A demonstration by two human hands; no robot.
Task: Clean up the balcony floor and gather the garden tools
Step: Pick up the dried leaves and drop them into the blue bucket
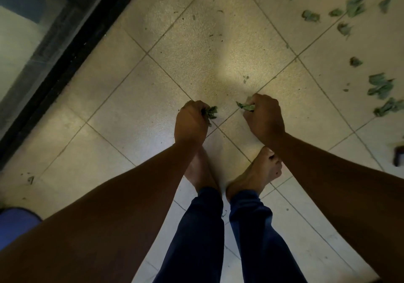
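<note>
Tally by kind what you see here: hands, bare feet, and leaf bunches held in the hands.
Hands: 2, left hand and right hand
Bare feet: 2, and
Held leaf bunches: 2, and
Total: 6

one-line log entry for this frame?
left hand: shut on leaves | right hand: shut on leaf scraps | loose leaves: floor, right

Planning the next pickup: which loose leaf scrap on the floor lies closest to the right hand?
The small pale scrap just beyond the right hand, alone on the tile near the grout line. The bigger leaves all lie much farther off to the right.
</note>
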